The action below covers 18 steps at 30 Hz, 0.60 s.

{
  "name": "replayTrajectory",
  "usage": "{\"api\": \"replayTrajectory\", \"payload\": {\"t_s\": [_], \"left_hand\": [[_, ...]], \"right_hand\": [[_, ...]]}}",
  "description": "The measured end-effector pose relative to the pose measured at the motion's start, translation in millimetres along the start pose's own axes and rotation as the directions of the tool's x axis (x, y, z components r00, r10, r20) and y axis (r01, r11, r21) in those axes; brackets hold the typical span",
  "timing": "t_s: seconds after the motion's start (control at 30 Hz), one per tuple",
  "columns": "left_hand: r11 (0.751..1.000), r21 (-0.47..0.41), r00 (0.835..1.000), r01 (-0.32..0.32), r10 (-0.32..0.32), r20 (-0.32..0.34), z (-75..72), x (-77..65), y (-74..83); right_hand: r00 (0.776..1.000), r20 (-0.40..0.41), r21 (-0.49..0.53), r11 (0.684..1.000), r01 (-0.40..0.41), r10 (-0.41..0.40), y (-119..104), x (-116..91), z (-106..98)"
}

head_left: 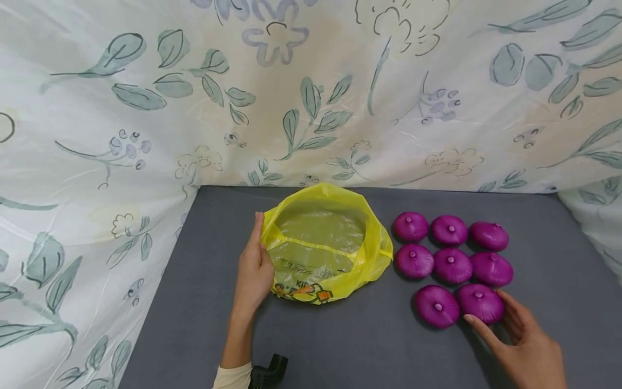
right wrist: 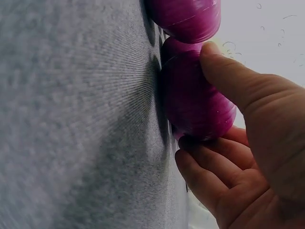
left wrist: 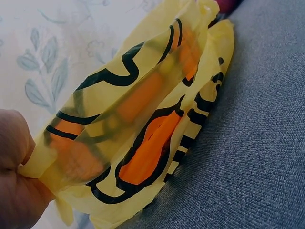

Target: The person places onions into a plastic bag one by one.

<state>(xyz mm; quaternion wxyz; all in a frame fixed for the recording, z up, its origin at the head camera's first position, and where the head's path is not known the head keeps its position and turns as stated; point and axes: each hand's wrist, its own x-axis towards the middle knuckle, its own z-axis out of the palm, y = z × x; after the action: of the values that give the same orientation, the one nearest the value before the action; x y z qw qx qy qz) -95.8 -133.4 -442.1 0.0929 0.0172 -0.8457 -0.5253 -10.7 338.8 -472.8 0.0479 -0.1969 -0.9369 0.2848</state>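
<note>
A yellow plastic bag with printed orange and black figures lies with its mouth spread wide. My left hand pinches the bag's left rim; in the left wrist view the yellow film runs out from between thumb and fingers. To the right, several shiny purple onions sit close together in rows. My right hand holds the onion at the front right, thumb on one side and fingers on the other. The right wrist view shows that onion between thumb and fingers, low at the table surface.
Beside the held onion sits another purple onion. A dark grey cloth covers the table. White cloth with a leaf and flower print hangs behind and at the sides. A black wrist device shows at the left sleeve.
</note>
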Motion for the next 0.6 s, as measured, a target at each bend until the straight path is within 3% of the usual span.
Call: {"api": "replayTrajectory", "payload": {"t_s": [0.2, 0.43, 0.6], "left_hand": [[1.000, -0.010, 1.000, 0.001, -0.001, 0.004, -1.2, -0.4, -0.7], [1.000, 0.003, 1.000, -0.016, 0.016, 0.007, -1.2, 0.2, 0.5], [1.000, 0.015, 1.000, -0.017, 0.016, 0.011, -0.3, 1.2, 0.9]], "right_hand": [[0.999, -0.012, 0.008, 0.999, -0.053, 0.053, -6.7, 0.3, 1.7], [0.978, -0.042, 0.117, 0.974, -0.196, 0.202, -18.5, -0.4, -1.1], [0.972, -0.024, 0.123, 0.965, -0.230, 0.235, -26.8, 3.1, -10.4]]}}
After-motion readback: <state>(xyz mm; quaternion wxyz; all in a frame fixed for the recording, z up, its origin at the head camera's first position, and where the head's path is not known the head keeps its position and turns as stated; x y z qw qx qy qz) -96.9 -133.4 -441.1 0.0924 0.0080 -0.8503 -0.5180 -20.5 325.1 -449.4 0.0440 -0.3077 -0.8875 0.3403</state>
